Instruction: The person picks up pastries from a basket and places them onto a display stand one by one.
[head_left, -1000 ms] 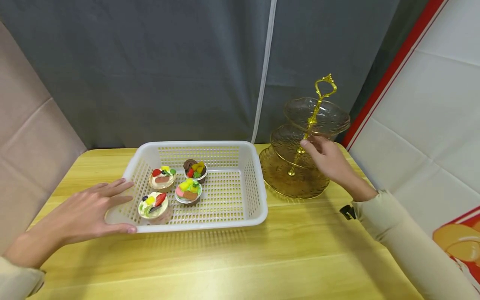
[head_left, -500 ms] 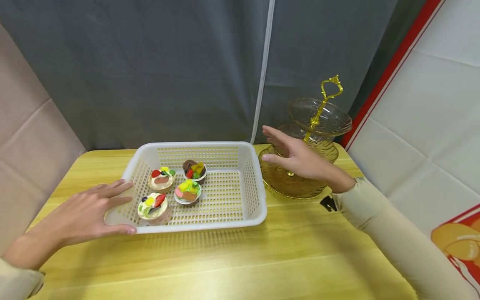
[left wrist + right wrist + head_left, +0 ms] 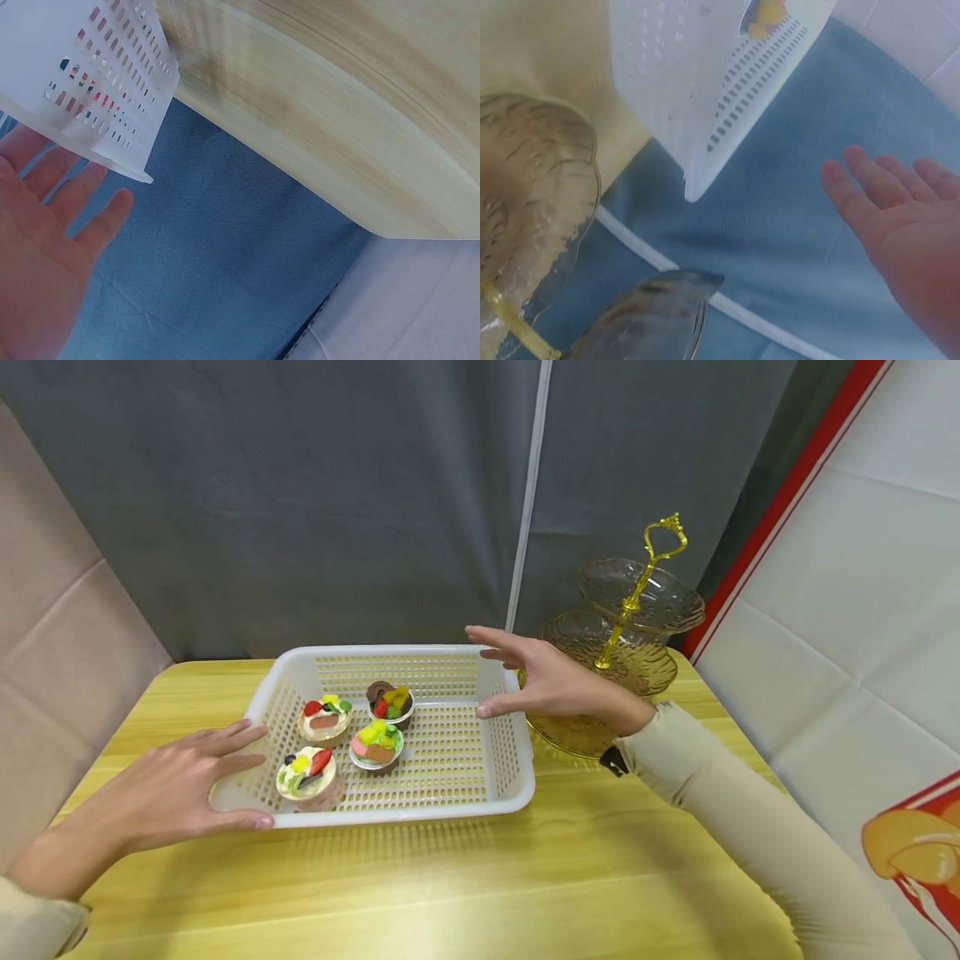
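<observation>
My left hand (image 3: 176, 781) rests at the left end of a white perforated plastic basket (image 3: 420, 814), fingers spread and fairly straight. In the left wrist view its fingertips lie right at the rim of the basket (image 3: 120, 161). My right hand (image 3: 558, 681) hovers over the basket's right end with fingers extended and thumb apart, holding nothing. Several fruit-topped cupcakes sit in the left half of the basket: one with chocolate swirl (image 3: 391, 702), one pink and yellow (image 3: 377, 747), and two cream-topped, a near one (image 3: 306, 774) and a far one (image 3: 325, 720).
A three-tier glass cake stand (image 3: 660, 597) with gold pole and ring handle stands right of the basket, partly behind my right hand. All stand on a wooden table (image 3: 465, 893). A grey curtain (image 3: 337, 510) hangs behind, with a white panel (image 3: 862, 610) at right.
My right hand has left the cake stand's pole and moved left to the basket's right end, fingers opening out. The left hand has stayed at the basket's left end.
</observation>
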Tool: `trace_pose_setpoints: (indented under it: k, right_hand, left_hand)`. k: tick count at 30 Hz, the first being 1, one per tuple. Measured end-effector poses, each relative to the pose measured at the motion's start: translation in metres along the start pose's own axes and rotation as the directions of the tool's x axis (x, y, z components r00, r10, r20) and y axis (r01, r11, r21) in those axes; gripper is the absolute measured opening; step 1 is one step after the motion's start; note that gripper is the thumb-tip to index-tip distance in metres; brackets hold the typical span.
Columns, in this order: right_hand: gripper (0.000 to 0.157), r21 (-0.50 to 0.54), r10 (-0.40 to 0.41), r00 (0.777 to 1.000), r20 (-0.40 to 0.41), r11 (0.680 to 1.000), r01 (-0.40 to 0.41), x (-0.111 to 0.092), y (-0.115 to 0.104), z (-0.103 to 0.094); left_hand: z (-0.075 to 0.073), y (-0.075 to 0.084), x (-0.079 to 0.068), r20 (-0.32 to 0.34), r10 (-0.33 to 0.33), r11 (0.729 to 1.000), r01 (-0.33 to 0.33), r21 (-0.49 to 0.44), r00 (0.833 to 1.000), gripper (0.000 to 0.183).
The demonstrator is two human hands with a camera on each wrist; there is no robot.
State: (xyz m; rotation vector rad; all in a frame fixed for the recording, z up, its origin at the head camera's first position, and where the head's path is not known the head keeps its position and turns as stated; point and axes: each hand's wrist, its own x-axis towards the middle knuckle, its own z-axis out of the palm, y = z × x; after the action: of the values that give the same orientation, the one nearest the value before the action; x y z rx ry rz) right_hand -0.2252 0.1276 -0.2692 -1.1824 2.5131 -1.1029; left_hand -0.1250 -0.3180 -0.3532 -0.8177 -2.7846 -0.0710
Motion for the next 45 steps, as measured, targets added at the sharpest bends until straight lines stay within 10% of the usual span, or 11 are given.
trace_pose_setpoints:
  k: [25,45]
  right_hand:
    - [0.096,-0.031,-0.058,0.969,0.239,0.997,0.067,0.055,-0.011,0.039]
    - [0.093,0.156,-0.100,0.946,0.308,0.986,0.053,0.087,-0.009,0.072]
  left_hand:
    - [0.002,0.000,-0.001,-0.010,0.001,1.000,-0.001,-0.009,1.000,0.081]
    - [0.003,-0.001,0.000,-0.033,0.013,1.000,-0.014,-0.014,0.999,0.080]
